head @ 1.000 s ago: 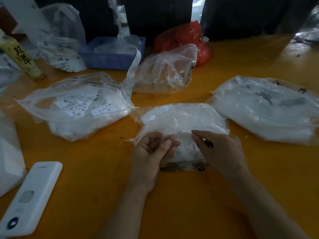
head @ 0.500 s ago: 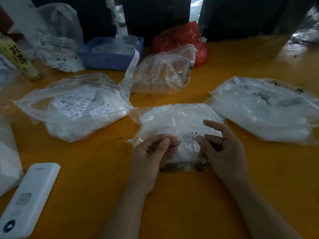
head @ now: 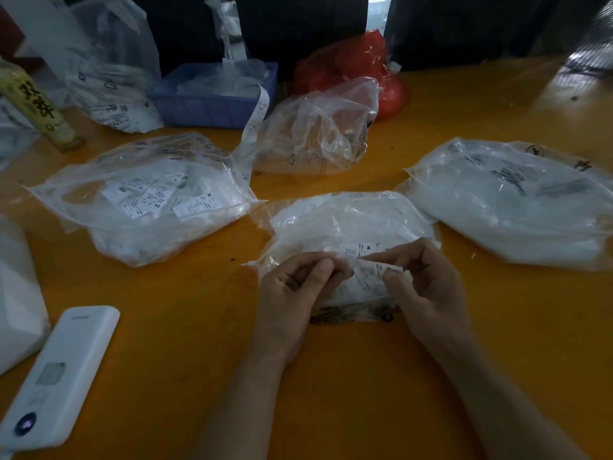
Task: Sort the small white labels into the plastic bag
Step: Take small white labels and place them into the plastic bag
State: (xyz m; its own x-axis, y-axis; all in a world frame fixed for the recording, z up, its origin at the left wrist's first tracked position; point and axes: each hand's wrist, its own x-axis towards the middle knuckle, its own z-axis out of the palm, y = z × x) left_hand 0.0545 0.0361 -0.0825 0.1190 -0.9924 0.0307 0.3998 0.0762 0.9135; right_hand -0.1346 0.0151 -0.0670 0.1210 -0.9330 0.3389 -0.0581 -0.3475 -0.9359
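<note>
Hands meet over the centre plastic bag (head: 348, 224): right hand (head: 428, 287) has a pinching grip on one small white label (head: 370, 272), thin printed paper; left hand (head: 292, 293) fingers curl at the bag's near edge, likely holding its mouth open. Crinkly clear film on orange surface (head: 331, 393). Left of it, another bag (head: 142, 197) holds sorted labels; beyond, blue basket (head: 212, 101).

Your right hand (head: 428, 287) is pinching a small white label (head: 370, 272) over the middle plastic bag (head: 348, 224) on the orange table (head: 331, 393). Your left hand (head: 295, 293) has its fingers curled at the bag's near edge, probably gripping the plastic, hard to tell. More bags of labels (head: 149, 197) sit on either side.
</note>
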